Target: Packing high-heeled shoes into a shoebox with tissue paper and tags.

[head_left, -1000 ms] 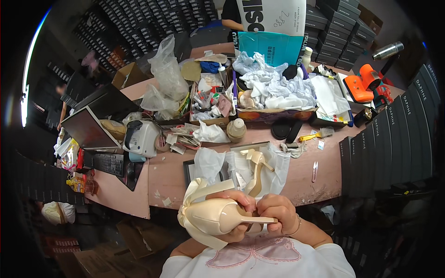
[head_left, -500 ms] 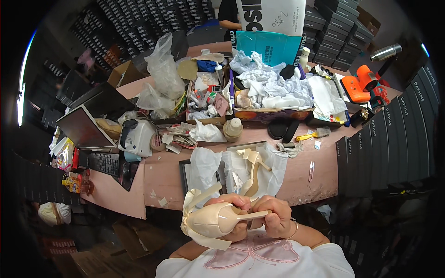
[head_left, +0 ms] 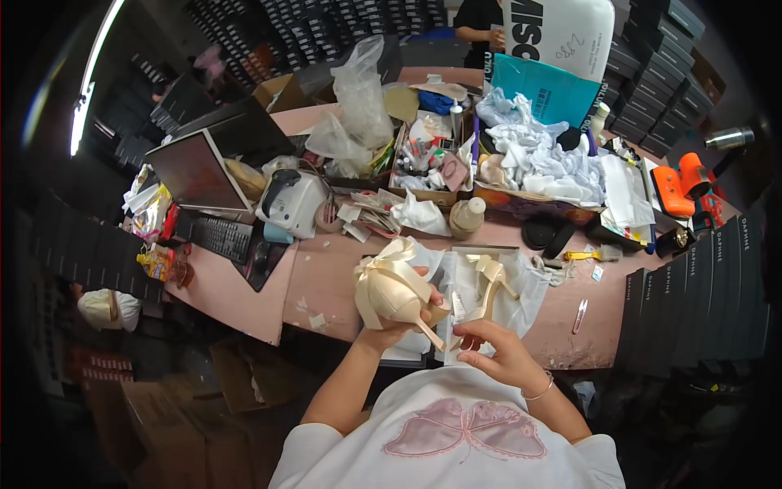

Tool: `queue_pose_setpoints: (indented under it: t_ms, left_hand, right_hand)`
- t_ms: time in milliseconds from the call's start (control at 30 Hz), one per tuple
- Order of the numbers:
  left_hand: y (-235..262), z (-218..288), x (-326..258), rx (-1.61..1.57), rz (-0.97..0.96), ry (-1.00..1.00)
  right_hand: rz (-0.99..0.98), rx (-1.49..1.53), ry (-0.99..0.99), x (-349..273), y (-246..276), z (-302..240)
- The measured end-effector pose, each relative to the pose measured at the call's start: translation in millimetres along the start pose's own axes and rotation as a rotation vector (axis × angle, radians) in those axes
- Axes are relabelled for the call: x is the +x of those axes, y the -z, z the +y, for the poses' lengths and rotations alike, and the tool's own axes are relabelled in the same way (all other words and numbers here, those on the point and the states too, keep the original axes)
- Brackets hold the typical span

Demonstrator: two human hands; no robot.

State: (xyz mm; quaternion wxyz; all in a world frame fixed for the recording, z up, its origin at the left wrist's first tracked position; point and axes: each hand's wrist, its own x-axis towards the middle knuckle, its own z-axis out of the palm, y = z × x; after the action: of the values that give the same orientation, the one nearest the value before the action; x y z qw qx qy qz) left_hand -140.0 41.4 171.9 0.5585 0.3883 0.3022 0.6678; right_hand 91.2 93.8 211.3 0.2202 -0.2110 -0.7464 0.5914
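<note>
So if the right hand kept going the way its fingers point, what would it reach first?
The right hand points up and left toward the thin heel of the cream satin high-heeled shoe held by the left hand. It would probably meet that heel first, though depth is hard to judge.

Single head-worn fisheye view, looking steeply down over the wearer's chest, hands close below centre, pink worktable (head_left: pixel 326 281) beyond, far shelving bent along the rim — no second view, nothing shared.

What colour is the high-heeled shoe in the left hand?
Pale cream satin, bow included: the shoe, held by the left hand, head view.
</note>
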Motion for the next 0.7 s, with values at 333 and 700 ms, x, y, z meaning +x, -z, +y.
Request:
queue_pose_setpoints:
  t_ms: [333, 700]
  left_hand:
    - [-3, 13, -5, -0.006, -0.223, 0.393]
    - [9, -28, -7, 0.515, -0.511, 0.418]
  right_hand:
    - [-0.020, -0.084, -0.094, -8, -28, -5]
    - [0.490, 0.310, -0.253, -49, -31, 25]
